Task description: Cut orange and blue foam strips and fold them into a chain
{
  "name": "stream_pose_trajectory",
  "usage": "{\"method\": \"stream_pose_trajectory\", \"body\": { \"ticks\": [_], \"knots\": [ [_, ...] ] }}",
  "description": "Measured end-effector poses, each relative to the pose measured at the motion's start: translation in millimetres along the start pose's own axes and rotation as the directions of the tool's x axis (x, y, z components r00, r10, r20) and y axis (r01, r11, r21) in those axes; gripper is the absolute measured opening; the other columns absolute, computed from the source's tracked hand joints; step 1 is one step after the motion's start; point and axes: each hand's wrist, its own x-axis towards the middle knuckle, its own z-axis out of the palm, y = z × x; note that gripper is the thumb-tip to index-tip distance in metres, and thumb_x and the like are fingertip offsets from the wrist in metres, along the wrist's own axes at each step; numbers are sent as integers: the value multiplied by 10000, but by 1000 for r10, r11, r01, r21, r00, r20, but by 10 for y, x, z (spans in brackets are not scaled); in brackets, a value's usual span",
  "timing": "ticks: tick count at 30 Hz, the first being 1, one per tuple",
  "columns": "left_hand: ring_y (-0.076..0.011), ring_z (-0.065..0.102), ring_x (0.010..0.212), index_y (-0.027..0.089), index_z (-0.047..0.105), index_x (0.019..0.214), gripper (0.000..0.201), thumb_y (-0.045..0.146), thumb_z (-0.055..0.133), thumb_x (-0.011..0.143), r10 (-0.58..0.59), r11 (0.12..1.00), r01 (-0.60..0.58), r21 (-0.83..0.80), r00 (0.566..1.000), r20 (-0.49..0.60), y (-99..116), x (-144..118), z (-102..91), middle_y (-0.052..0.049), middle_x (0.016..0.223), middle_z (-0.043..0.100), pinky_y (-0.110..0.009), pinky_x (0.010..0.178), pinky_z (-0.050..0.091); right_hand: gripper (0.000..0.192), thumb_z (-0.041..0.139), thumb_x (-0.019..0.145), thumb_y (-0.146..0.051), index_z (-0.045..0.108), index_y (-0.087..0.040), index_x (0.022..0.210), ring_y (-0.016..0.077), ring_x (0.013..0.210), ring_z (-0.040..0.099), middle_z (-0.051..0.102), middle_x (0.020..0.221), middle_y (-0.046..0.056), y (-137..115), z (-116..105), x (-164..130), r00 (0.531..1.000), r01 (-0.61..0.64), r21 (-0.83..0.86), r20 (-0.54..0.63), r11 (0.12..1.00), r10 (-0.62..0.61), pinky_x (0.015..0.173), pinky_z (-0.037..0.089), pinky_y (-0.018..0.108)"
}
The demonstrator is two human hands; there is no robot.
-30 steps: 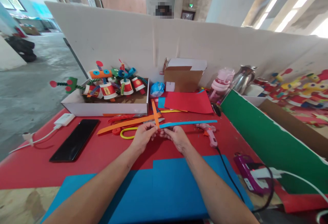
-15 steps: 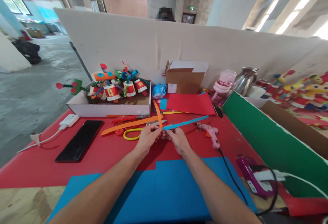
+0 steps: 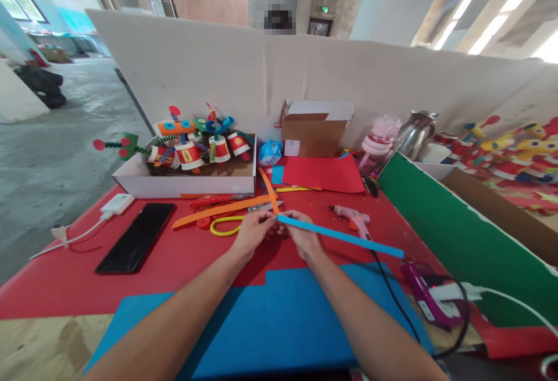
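Both hands, left hand [image 3: 251,231] and right hand [image 3: 303,236], pinch crossed paper strips (blue strip [image 3: 342,237], orange strip [image 3: 269,190]) in closed fingers.

Craft workshop: glue gun [image 3: 354,220], paper-cup toys [image 3: 192,148] (boxed).

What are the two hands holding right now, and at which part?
Both hands, left hand and right hand, pinch an orange paper strip and a blue paper strip together at their joined near ends; the rest of each strip sticks out free.
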Motion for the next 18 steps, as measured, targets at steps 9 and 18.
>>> {"method": "stream_pose_trajectory", "body": {
  "ticks": [9,18],
  "knots": [
    [-108,551,430,158,551,671,246,364,684,648,-33,999,33,-14,999,-11,62,-56,73,20,496,589,-188,398,372,289,767,516,-420,623,-177,574,118,400,516,586,450,-21,25,42,29,994,31,36,-104,999,-27,426,420,248],
    [-104,532,442,165,574,654,211,338,683,603,-13,988,-12,-155,987,-163,50,-84,96,29,518,594,-209,427,424,317,779,556,-428,642,-165,669,127,498,596,627,561,-17,13,33,-37,1000,12,105,-8,994,-11,580,513,281]
  ]
}}
